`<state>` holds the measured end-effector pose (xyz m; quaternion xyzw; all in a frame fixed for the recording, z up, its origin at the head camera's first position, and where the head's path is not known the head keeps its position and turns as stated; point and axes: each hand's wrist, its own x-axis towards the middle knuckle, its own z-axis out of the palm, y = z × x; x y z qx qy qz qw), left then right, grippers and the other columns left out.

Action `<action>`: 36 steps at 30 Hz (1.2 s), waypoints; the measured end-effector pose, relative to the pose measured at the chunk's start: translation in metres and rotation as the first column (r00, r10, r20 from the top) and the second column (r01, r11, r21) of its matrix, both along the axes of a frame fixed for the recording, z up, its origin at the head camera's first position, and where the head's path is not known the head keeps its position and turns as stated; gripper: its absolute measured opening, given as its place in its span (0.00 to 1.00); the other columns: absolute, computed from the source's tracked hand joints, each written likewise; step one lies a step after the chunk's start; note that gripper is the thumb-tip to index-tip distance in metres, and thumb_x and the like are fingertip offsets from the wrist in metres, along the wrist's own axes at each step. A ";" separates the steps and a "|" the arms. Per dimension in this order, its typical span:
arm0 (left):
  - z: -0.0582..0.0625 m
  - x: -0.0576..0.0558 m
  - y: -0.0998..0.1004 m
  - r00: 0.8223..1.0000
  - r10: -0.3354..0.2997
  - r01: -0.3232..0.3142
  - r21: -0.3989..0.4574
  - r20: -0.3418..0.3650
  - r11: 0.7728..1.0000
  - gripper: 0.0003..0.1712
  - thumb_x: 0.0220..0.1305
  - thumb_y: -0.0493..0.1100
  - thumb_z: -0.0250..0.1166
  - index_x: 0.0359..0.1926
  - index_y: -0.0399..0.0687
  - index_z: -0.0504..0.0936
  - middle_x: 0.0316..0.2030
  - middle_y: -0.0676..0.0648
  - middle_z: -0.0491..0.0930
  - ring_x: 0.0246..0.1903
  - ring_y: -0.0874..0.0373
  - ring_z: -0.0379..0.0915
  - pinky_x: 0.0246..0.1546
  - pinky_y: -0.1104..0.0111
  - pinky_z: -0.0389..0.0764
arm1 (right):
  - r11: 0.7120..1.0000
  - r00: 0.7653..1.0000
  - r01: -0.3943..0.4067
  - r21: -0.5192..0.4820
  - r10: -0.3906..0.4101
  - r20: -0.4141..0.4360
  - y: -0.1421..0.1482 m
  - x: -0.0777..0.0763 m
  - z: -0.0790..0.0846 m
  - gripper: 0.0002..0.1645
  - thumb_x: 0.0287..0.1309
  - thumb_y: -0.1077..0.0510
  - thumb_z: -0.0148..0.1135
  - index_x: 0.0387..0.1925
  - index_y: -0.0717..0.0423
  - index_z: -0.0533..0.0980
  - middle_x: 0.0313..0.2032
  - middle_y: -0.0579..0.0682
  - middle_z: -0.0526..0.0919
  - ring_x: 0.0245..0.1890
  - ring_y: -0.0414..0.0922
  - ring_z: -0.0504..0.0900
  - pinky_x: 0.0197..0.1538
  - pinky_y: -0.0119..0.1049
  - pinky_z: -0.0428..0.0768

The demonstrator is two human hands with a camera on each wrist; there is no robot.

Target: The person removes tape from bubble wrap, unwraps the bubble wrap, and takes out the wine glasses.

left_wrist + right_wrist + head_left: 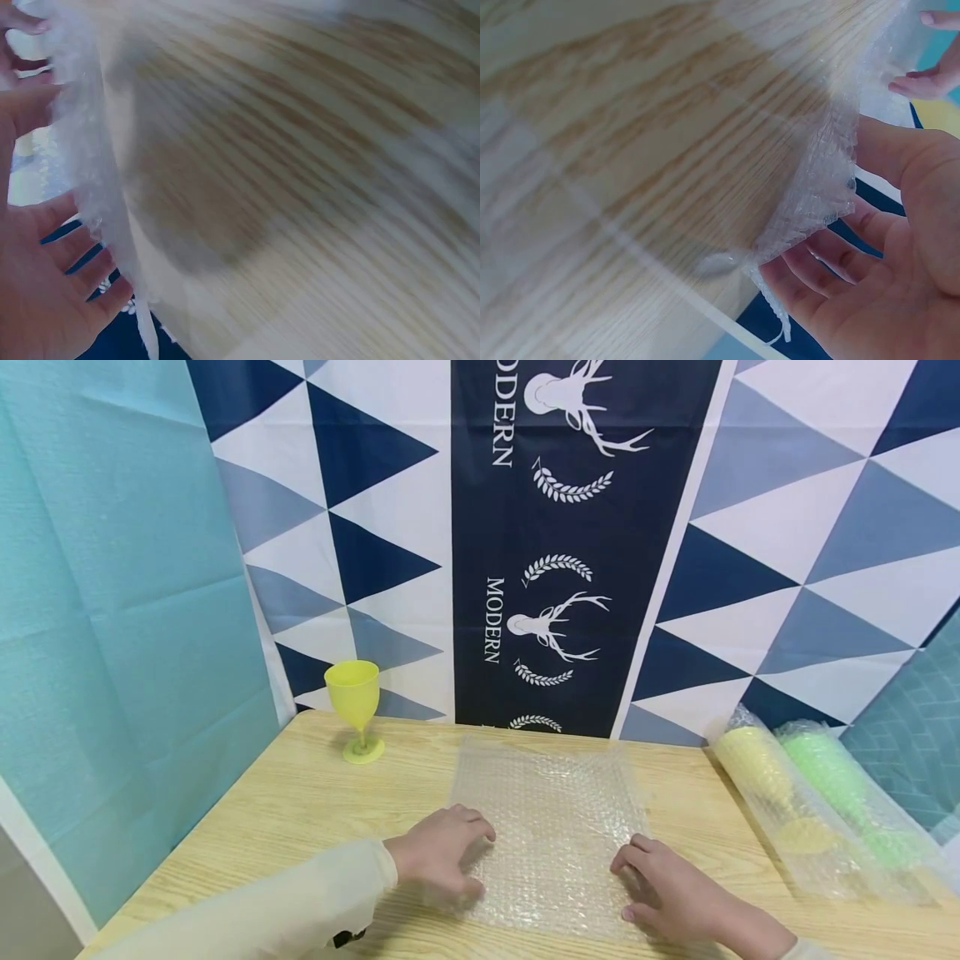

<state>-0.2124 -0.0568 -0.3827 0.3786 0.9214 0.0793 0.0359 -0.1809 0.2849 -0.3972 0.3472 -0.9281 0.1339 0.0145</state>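
A clear sheet of bubble wrap lies flat on the wooden table in front of me. At its left edge is my left hand, thumb and fingers spread apart with the fingertips on the sheet. My right hand is at the opposite edge, its loosely bent fingers touching the wrap. Seen from the left wrist, the bubble wrap runs edge-on beside the relaxed fingers. From the right wrist, the rim of the bubble wrap passes by the thumb and fingertips. Neither hand grips it.
A yellow plastic goblet stands upright at the table's back left. Two wrapped goblets, one pale yellow and one green, lie side by side at the right edge. Behind the table hangs a patterned cloth.
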 end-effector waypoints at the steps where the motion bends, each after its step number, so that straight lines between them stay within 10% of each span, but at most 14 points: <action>1: -0.001 -0.001 -0.002 1.000 -0.001 0.000 -0.006 -0.016 1.000 0.34 0.49 0.59 0.70 0.56 0.52 0.76 0.55 0.53 0.77 0.57 0.56 0.71 0.60 0.64 0.74 | 1.000 1.000 0.000 0.001 0.000 -0.001 0.000 0.000 0.000 0.22 0.48 0.47 0.72 0.43 0.48 0.75 0.39 0.38 0.73 0.37 0.29 0.70 0.38 0.33 0.78; 36: -0.007 -0.002 -0.007 0.991 -0.048 0.037 -0.088 -0.122 0.995 0.31 0.47 0.57 0.68 0.53 0.53 0.76 0.48 0.54 0.77 0.47 0.62 0.73 0.50 0.74 0.78 | 0.998 0.996 -0.028 -0.061 0.022 -0.091 0.005 0.006 -0.006 0.21 0.52 0.48 0.70 0.46 0.48 0.75 0.43 0.42 0.74 0.38 0.31 0.68 0.36 0.32 0.75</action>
